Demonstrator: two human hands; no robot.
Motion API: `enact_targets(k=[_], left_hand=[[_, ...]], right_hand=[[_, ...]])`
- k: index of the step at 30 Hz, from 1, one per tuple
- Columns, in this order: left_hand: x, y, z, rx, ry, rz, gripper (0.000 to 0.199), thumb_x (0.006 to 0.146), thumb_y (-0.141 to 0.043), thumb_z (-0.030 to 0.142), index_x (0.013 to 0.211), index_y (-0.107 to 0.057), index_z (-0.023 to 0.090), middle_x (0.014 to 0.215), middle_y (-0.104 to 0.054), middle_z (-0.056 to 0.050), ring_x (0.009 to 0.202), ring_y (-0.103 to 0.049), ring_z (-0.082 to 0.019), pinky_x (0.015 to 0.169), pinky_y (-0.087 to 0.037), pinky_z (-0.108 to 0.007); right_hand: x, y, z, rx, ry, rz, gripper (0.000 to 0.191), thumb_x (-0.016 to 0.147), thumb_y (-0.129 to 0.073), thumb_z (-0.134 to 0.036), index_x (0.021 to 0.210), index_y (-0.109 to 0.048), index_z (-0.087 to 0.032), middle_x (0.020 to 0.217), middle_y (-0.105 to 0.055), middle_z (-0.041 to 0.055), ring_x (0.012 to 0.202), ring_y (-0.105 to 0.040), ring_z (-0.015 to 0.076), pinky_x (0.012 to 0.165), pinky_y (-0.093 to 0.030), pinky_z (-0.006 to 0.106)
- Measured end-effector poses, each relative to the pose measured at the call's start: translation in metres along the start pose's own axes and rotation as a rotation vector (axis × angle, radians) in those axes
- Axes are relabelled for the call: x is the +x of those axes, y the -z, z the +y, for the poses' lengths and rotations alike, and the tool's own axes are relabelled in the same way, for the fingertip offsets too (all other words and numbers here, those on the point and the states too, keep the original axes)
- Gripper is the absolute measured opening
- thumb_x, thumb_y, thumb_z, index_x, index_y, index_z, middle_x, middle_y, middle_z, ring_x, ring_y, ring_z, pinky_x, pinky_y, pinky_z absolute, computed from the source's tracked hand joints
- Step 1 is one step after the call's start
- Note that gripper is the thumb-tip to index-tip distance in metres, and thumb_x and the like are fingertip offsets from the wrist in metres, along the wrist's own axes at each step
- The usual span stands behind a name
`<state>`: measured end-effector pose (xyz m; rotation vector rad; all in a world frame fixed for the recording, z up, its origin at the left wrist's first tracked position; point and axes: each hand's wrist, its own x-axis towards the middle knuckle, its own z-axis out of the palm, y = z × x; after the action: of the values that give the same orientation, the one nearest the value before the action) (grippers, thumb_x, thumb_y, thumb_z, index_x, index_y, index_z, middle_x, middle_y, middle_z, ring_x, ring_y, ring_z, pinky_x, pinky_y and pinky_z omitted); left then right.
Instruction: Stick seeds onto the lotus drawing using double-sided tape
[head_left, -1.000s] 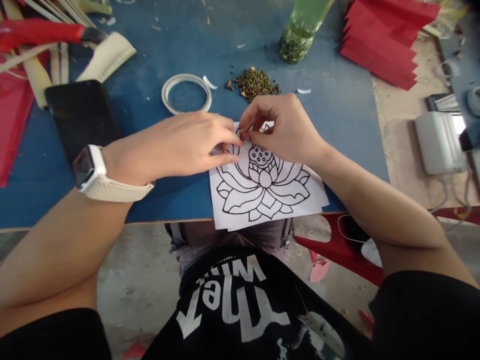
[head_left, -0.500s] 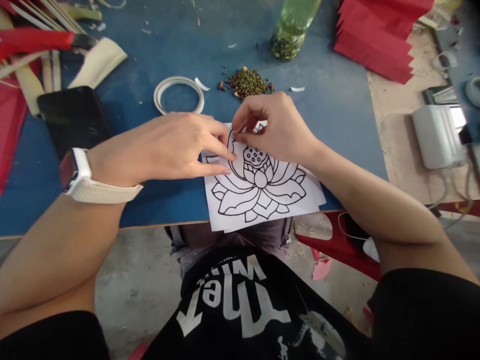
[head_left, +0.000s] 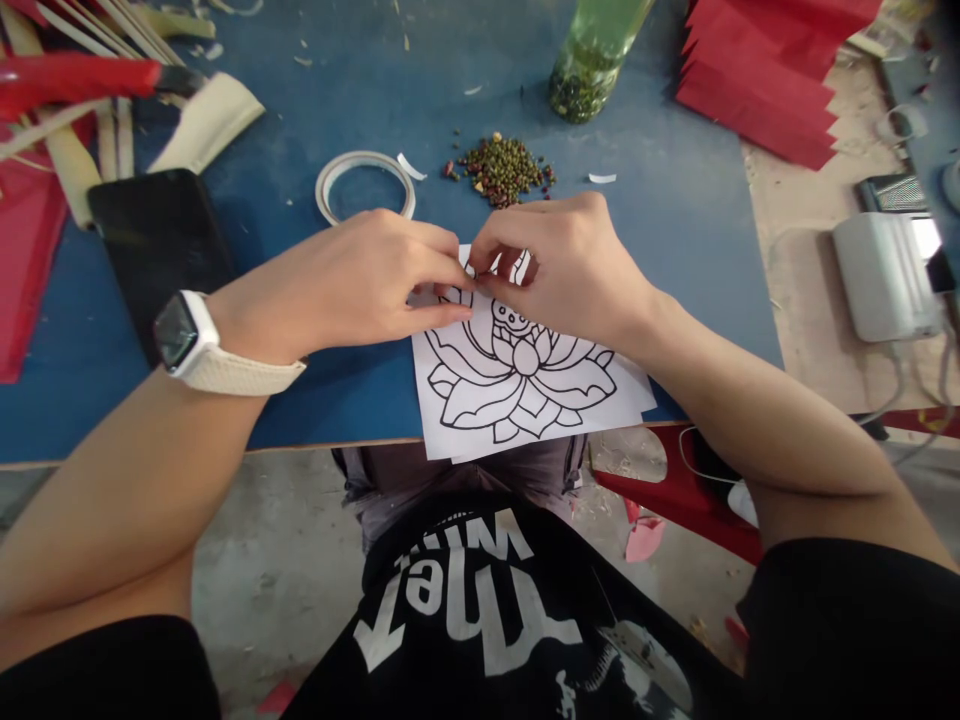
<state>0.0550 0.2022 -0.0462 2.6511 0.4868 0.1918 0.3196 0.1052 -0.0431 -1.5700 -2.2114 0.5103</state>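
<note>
I see desk [head_left: 360, 90]; lotus sheet [head_left: 526, 385] overhangs its 6 o'clock edge. Relative to sheet: left hand [head_left: 386, 280] 10 o'clock, right hand [head_left: 581, 258] 1 o'clock; can't tell either grip's opening or hold. Tape roll [head_left: 322, 190] 10-11 o'clock, bean pile [head_left: 504, 170] 12.

We see a white sheet [head_left: 517, 390] patterned with a black-outlined flower [head_left: 526, 357]. Our table [head_left: 682, 210] is blue, our beans [head_left: 506, 170] green flecked with red, our phone [head_left: 161, 250] black.
</note>
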Motion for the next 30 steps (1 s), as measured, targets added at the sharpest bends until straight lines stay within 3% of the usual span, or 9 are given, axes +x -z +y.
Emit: enact_targets(k=[4, 11, 14, 18, 24, 30], left_hand=[[-0.001, -0.001, -0.001, -0.026, 0.011, -0.027, 0.043, 0.129, -0.063, 0.066, 0.141, -0.101, 0.049, 0.136, -0.096, -0.003, 0.129, -0.091, -0.034, 0.121, -0.071, -0.05], [-0.001, 0.0, -0.004, -0.068, -0.036, -0.005, 0.047, 0.128, -0.061, 0.071, 0.141, -0.1, 0.05, 0.128, -0.095, -0.004, 0.121, -0.09, -0.033, 0.116, -0.07, -0.049], [-0.001, 0.001, -0.003, -0.047, -0.048, -0.005, 0.046, 0.127, -0.062, 0.07, 0.143, -0.1, 0.049, 0.117, -0.095, -0.005, 0.119, -0.09, -0.033, 0.113, -0.071, -0.047], [0.0, -0.001, -0.004, -0.013, -0.035, -0.016, 0.046, 0.126, -0.063, 0.069, 0.14, -0.1, 0.046, 0.099, -0.091, -0.004, 0.115, -0.088, -0.033, 0.111, -0.068, -0.044], [0.0, -0.004, -0.004, -0.024, -0.031, 0.004, 0.047, 0.125, -0.064, 0.073, 0.131, -0.098, 0.042, 0.087, -0.086, -0.002, 0.101, -0.085, -0.03, 0.1, -0.065, -0.04], [-0.001, -0.006, -0.005, -0.054, -0.028, 0.003, 0.046, 0.123, -0.067, 0.074, 0.123, -0.097, 0.039, 0.087, -0.083, -0.004, 0.103, -0.085, -0.032, 0.108, -0.065, -0.046]], right_hand=[[0.0, 0.001, 0.0, -0.051, 0.014, 0.002, 0.029, 0.112, -0.074, -0.012, 0.121, -0.09, -0.034, 0.119, -0.096, 0.0047, 0.11, -0.091, 0.0318, 0.102, -0.072, 0.047], [0.002, 0.004, 0.0, -0.09, 0.039, -0.03, 0.027, 0.112, -0.073, -0.01, 0.115, -0.089, -0.03, 0.117, -0.094, 0.0059, 0.105, -0.089, 0.0305, 0.1, -0.067, 0.045], [-0.001, 0.007, 0.001, -0.189, 0.127, -0.081, 0.027, 0.114, -0.069, -0.011, 0.11, -0.09, -0.029, 0.119, -0.091, 0.008, 0.102, -0.084, 0.0291, 0.095, -0.062, 0.044], [-0.006, 0.011, 0.005, -0.275, 0.194, -0.127, 0.031, 0.118, -0.067, -0.016, 0.104, -0.093, -0.026, 0.103, -0.086, 0.0077, 0.096, -0.079, 0.0289, 0.086, -0.055, 0.044], [-0.009, 0.013, 0.003, -0.229, 0.157, -0.142, 0.034, 0.123, -0.067, -0.019, 0.102, -0.093, -0.028, 0.087, -0.08, 0.006, 0.087, -0.074, 0.0291, 0.082, -0.046, 0.044], [-0.013, 0.007, -0.002, -0.371, 0.115, -0.108, 0.032, 0.125, -0.063, -0.019, 0.118, -0.094, -0.027, 0.081, -0.075, 0.0072, 0.078, -0.069, 0.0292, 0.075, -0.033, 0.044]])
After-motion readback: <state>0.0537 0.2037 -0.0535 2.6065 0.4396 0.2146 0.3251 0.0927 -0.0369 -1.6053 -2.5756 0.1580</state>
